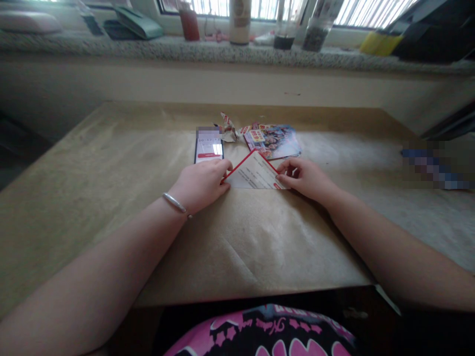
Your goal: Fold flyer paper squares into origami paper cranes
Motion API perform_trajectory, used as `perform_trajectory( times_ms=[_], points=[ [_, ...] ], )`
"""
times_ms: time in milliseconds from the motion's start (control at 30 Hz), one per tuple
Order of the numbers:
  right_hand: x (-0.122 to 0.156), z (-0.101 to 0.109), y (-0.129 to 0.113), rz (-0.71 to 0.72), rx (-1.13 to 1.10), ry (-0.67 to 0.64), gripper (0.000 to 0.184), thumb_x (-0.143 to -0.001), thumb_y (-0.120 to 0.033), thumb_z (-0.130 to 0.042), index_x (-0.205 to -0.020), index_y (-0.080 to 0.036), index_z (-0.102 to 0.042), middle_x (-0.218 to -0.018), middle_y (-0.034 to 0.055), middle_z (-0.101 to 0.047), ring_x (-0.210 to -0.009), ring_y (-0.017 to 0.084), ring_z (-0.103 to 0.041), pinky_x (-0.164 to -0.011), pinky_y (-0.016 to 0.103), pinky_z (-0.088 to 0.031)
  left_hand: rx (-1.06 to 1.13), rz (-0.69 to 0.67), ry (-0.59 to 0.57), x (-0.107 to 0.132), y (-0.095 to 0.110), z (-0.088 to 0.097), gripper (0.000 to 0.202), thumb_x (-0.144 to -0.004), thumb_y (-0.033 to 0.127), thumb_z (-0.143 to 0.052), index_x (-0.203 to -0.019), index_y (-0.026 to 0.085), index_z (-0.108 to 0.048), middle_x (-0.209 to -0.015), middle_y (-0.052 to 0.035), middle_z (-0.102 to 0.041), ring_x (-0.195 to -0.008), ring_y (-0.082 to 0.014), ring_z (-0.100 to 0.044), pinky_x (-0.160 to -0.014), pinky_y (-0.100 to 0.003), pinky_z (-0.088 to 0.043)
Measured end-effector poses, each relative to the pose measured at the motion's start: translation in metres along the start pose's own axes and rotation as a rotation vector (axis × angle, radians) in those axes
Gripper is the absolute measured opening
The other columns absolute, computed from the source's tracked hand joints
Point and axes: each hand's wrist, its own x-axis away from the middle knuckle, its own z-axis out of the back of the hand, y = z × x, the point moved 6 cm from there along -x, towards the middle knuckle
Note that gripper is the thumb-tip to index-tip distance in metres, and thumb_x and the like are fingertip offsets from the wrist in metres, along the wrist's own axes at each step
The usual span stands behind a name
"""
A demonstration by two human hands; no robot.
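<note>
A folded paper sheet (256,173), white with a red edge and small print, makes a triangle with its point away from me. My left hand (206,180), with a silver bangle at the wrist, pinches its left corner. At the opposite corner, my right hand (302,177) grips the paper between thumb and fingers. Just beyond my left hand lies a phone (209,146) with its screen lit. A small stack of colourful printed leaflets (278,141) rests behind the paper, beside a crumpled strip of printed paper (230,132).
The beige-covered table (237,237) ends in front of my lap. Along the window sill (208,52) stand a red container (189,24), bottles and a green case (139,22). A blurred blue item (434,168) lies at the table's right side.
</note>
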Motion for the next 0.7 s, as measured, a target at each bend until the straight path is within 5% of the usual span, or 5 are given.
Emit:
perform_trajectory(
  times_ms=[233,433,700],
  points=[
    [0.005,0.008,-0.010,0.126,-0.058,0.052,0.007,-0.074,-0.027,-0.062,-0.074,-0.020,-0.060,-0.065,-0.0009,-0.058,-0.058,0.012,-0.050,-0.055,0.026,-0.041,0.088,0.033,0.135,-0.001,-0.004,0.010,0.021,-0.085,0.027,-0.057,-0.104,0.021,-0.061,-0.102,-0.0036,-0.067,-0.085,-0.0186,-0.064,-0.065,-0.026,-0.044],
    [0.013,0.013,-0.034,0.459,0.071,0.054,0.005,-0.075,-0.018,-0.060,-0.073,-0.021,-0.057,-0.072,0.0015,-0.063,-0.066,0.014,-0.056,-0.061,0.027,-0.045,0.102,-0.069,0.208,-0.001,0.001,0.013,0.017,-0.087,0.028,-0.055,-0.097,0.018,-0.065,-0.101,-0.0061,-0.066,-0.088,-0.0198,-0.062,-0.073,-0.028,-0.047],
    [0.017,0.009,-0.038,0.618,0.070,-0.070,0.008,-0.077,-0.014,-0.058,-0.076,-0.022,-0.056,-0.079,0.0024,-0.067,-0.073,0.016,-0.062,-0.070,0.028,-0.049,0.047,-0.457,0.244,0.003,0.018,0.016,0.022,-0.092,0.032,-0.052,-0.090,0.021,-0.071,-0.089,-0.0041,-0.068,-0.084,-0.0173,-0.061,-0.085,-0.032,-0.048]
  ],
)
